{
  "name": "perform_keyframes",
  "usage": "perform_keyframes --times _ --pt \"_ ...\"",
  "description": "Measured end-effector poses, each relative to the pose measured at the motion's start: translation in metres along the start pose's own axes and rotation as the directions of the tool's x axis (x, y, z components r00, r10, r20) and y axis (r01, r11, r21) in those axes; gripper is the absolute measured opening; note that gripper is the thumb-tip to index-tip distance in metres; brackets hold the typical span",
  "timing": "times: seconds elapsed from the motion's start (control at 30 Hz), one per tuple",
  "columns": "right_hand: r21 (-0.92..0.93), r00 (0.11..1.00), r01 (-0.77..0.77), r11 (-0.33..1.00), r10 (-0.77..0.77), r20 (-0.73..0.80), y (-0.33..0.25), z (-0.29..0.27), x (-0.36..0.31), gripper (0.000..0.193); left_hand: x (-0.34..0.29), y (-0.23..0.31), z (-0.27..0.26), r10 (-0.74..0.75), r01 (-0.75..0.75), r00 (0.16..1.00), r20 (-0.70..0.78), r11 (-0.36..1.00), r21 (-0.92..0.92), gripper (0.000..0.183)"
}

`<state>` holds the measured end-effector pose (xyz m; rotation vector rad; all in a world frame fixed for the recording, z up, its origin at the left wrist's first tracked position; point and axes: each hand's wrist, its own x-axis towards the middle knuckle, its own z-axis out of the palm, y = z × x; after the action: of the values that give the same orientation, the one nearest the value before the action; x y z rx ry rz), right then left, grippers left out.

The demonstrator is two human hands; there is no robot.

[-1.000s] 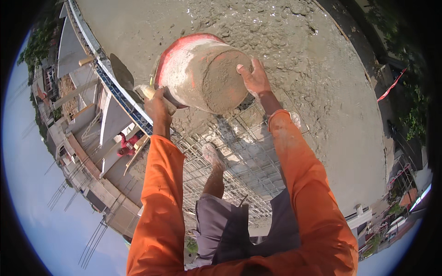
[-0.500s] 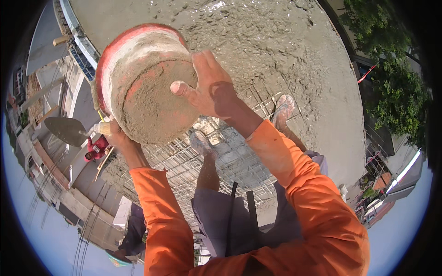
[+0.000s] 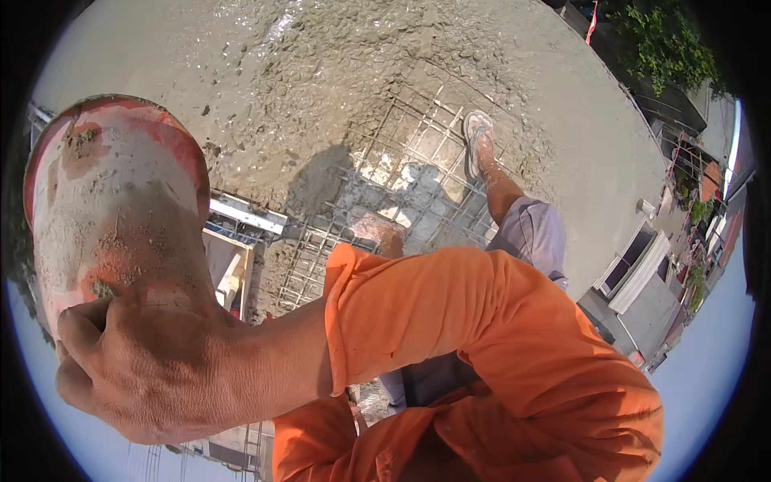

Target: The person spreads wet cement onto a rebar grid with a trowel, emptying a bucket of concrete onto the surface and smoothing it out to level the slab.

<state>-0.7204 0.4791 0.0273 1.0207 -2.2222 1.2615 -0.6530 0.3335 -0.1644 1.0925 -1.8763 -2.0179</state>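
A reddish bucket (image 3: 120,201), coated in dried grey cement, is tilted at the left with its rim pointing up and away. My right hand (image 3: 152,361) reaches across my body and grips the bucket's base, fingers curled round its edge. The bucket's mouth faces away, so its inside is hidden. Only the orange sleeve (image 3: 313,438) of my left arm shows, low in the picture; the left hand is out of sight behind my right arm and the bucket.
Wet concrete (image 3: 305,88) spreads ahead, lumpy in the middle and smoother at the right. My feet, one in a sandal (image 3: 475,132), stand by a steel rebar mesh (image 3: 385,169). A white-edged beam (image 3: 245,215) lies right of the bucket. Buildings and trees lie beyond the slab.
The bucket has swung left and nearer, its base turned toward me. My right hand has moved left with it. My left hand and the trowel beside it have gone out of sight.
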Motion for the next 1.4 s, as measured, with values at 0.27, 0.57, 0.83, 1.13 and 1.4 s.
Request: perform_keyframes --times 0.27,0.57,0.83,1.13,1.4 --pt "-0.093 0.946 -0.297 0.950 0.279 -0.163 0.119 -0.041 -0.206 0.046 0.000 -0.210 0.136 -0.163 0.155 0.982 0.099 0.985 0.078 0.035" --pt "0.258 0.246 -0.945 0.199 0.955 0.165 0.287 0.029 -0.539 0.106 -0.001 -0.406 0.097 -0.379 0.383 0.923 -0.067 0.887 0.259 0.034" --pt "0.362 0.591 -0.750 0.554 0.807 -0.011 0.151 -0.039 -0.364 0.092 -0.058 -0.281 0.092 -0.241 0.239 0.970 -0.028 0.931 0.275 0.028" --pt "0.379 0.056 -0.924 0.046 0.998 0.013 0.264 -0.012 -0.566 0.090 -0.017 -0.409 0.124 -0.139 0.125 0.990 0.019 0.931 0.342 0.031" --pt "0.324 -0.091 -0.929 -0.178 0.959 0.268 0.280 -0.099 -0.567 0.066 -0.142 -0.256 0.116 -0.238 0.109 0.951 0.198 0.856 0.505 0.031"
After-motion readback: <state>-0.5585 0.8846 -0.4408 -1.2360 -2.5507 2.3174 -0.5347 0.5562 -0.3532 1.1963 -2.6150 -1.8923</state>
